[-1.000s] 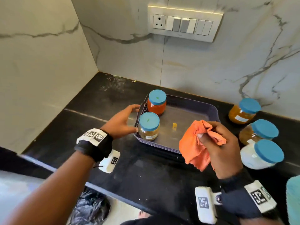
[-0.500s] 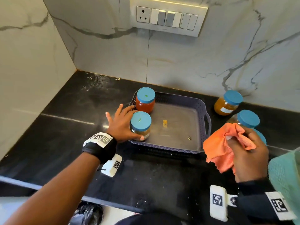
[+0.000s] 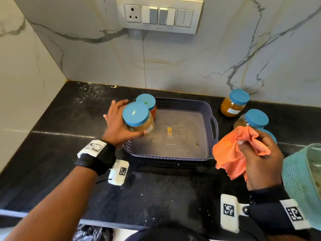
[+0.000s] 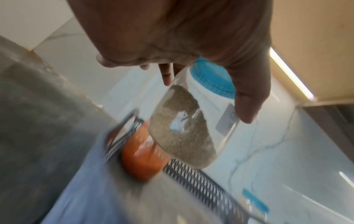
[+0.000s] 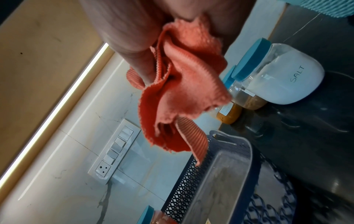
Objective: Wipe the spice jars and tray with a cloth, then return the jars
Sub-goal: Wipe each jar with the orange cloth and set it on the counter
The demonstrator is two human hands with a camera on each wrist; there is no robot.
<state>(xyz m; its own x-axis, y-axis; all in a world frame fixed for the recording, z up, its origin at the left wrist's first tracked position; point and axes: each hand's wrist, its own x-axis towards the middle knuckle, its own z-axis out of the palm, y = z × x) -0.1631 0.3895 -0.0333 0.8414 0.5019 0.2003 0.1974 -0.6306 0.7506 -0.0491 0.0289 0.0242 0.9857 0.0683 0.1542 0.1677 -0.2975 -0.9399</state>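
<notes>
My left hand (image 3: 119, 126) grips a blue-lidded jar of brownish spice (image 3: 138, 119), lifted and tilted above the left end of the purple lattice tray (image 3: 173, 156). In the left wrist view the same jar (image 4: 184, 128) hangs over a red spice jar (image 4: 141, 160), which stands in the tray's far left corner (image 3: 149, 106). My right hand (image 3: 258, 153) holds a bunched orange cloth (image 3: 234, 153) to the right of the tray; the cloth (image 5: 182, 91) dangles over the tray's rim (image 5: 229, 136).
Three blue-lidded jars stand on the black counter right of the tray: an amber one (image 3: 233, 103), a brown one (image 3: 251, 120) and a salt jar (image 5: 283, 77). A yellow scrap (image 3: 169, 131) lies on the tray floor. A teal container (image 3: 305, 185) is at the right edge.
My left hand closed round the near jar and lifted it up out of the tray, tilting it. The right hand with the cloth moved right, off the tray.
</notes>
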